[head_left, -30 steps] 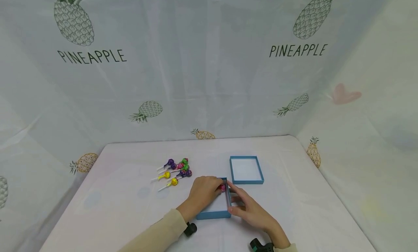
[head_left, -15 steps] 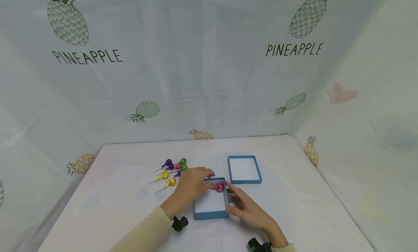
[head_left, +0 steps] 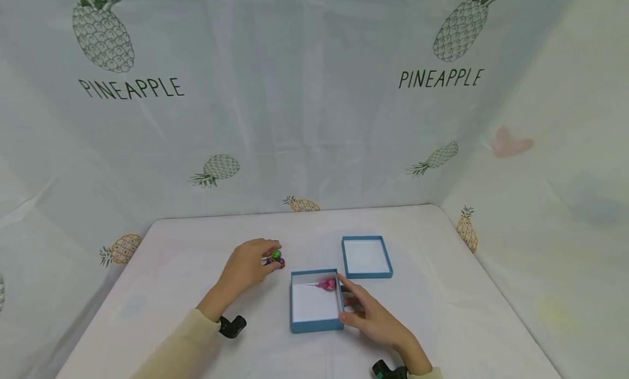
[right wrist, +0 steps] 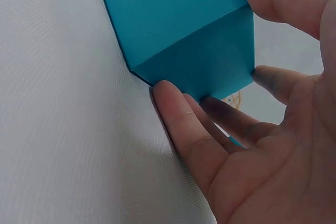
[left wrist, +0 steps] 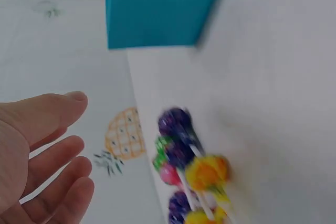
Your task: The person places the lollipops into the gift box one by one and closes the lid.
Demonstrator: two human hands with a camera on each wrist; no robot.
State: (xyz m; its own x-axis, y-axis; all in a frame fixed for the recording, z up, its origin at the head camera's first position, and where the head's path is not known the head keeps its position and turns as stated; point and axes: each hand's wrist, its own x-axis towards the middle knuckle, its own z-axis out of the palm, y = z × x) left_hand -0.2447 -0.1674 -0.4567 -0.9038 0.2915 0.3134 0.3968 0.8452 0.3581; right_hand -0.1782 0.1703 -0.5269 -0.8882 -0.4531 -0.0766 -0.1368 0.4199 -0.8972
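My left hand (head_left: 245, 264) reaches over the lollipops (head_left: 276, 258), partly hiding them in the head view. Its fingers are spread and relaxed with nothing between them, and the left wrist view shows purple, yellow, green and pink lollipops (left wrist: 178, 153) apart from the fingertips. An open blue box (head_left: 316, 326) with a white inside stands in front of me. One pink lollipop (head_left: 327, 284) lies in it along the far wall. My right hand (head_left: 374, 318) rests against the box's outer right side, fingers extended along the blue wall (right wrist: 210, 56) and thumb at the near corner.
A shallow blue-rimmed lid (head_left: 367, 275) lies with its white inside up, behind and right of the box. White cloth covers the table (head_left: 432, 291), and a pineapple-print curtain (head_left: 314, 106) hangs behind.
My left hand has left the box and moved left to the lollipop pile, leaving the pink lollipop in the box. My right hand stays against the box's side.
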